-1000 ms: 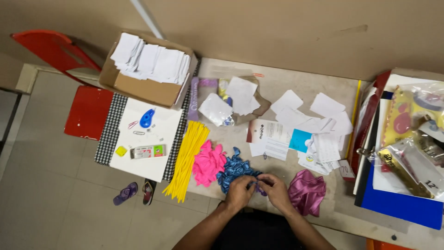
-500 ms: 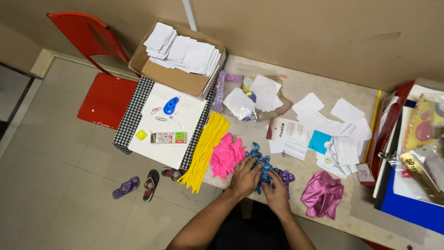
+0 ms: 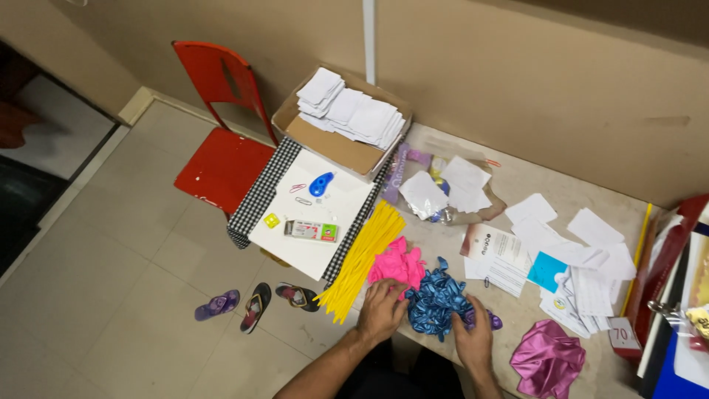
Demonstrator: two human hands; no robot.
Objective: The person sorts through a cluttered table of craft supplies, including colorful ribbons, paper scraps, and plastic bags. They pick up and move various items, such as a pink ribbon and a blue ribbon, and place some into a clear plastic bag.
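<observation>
Balloons, a blue heap (image 3: 437, 301), lie on the worktop (image 3: 517, 185) between both hands. Left hand (image 3: 382, 310), fingers loosely spread, rests at the heap's nine o'clock, touching pink balloons (image 3: 399, 262); right hand (image 3: 473, 341) presses flat at five o'clock.

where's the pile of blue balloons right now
In the head view, the blue balloons lie at the table's near edge between both hands, right of the pink balloons.
</observation>
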